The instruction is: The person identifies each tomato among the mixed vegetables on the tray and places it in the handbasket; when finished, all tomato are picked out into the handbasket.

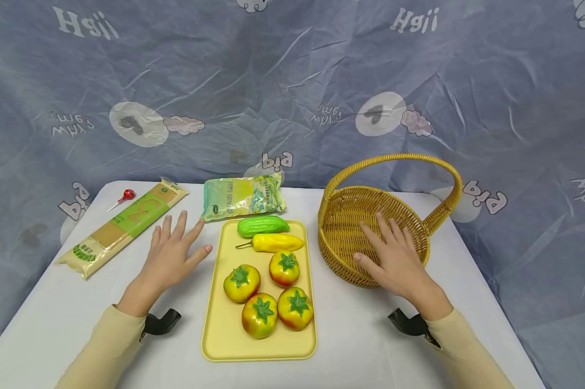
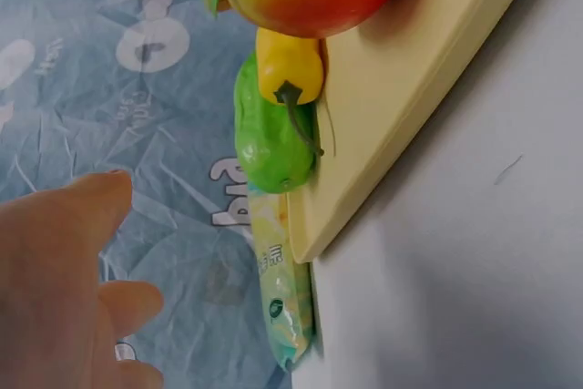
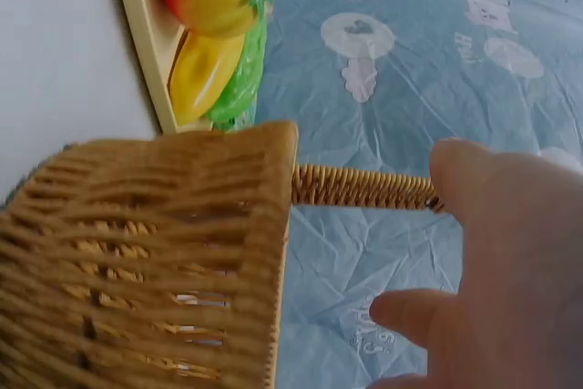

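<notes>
My left hand [image 1: 170, 258] is spread with nothing in it, between a long noodle packet [image 1: 129, 224] and a yellow tray [image 1: 219, 335]. My right hand [image 1: 397, 259], fingers also spread, overlaps the front of a wicker basket [image 1: 343, 237] in the head view. In the right wrist view its fingers show beside the basket handle [image 3: 364, 187]. On the tray lie a green bumpy vegetable [image 1: 260, 226], a yellow pepper [image 1: 278, 242] and several yellow-red tomatoes with green leaf tops, one of them at the front [image 1: 259, 316].
Behind the tray lies a green and yellow packet [image 1: 243, 197]. A red lollipop [image 1: 128, 194] with a white stick is at the back left. The white table [image 1: 360, 346] ends at a blue-grey printed cloth [image 1: 292, 81].
</notes>
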The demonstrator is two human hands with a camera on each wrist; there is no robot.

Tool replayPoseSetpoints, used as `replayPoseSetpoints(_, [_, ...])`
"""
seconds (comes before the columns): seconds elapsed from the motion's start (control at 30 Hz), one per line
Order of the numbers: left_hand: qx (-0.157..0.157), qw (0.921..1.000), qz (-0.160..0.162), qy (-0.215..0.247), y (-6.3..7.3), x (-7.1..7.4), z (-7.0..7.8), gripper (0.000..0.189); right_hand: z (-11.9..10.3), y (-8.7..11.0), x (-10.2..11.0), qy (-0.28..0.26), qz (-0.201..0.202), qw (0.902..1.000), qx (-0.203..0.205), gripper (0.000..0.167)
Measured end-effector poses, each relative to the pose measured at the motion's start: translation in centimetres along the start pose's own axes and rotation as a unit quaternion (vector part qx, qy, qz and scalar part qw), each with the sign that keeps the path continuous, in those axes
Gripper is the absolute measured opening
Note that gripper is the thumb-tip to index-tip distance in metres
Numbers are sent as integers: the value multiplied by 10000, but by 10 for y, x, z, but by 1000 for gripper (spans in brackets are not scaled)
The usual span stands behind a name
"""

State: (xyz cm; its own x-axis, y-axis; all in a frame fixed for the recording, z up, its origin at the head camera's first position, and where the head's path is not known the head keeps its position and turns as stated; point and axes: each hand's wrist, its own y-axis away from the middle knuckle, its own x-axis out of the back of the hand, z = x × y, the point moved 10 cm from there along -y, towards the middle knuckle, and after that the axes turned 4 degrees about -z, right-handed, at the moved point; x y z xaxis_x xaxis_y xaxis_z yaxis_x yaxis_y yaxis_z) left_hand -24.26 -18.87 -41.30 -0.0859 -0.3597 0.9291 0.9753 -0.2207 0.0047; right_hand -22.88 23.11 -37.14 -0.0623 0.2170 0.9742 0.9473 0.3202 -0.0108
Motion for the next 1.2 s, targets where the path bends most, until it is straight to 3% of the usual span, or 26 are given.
replayPoseSetpoints(0.4, [-192,9998,30,100,14,-19,5,65,-29,4,-10,-430,278,9948,875,65])
replayPoseSetpoints(0.63, [-418,9989,-27,208,25,-40,8,62,-53,6,-16,-565,367,9879,1400,65])
replayPoseSetpoints(0.83, [-495,9973,-238,489,34,-57,12,59,-72,6,-27,-752,204,9820,1721,65])
replayPoseSetpoints(1.2, [-823,9930,-418,738,43,-71,23,57,-106,10,-42,-1057,301,9636,2438,61])
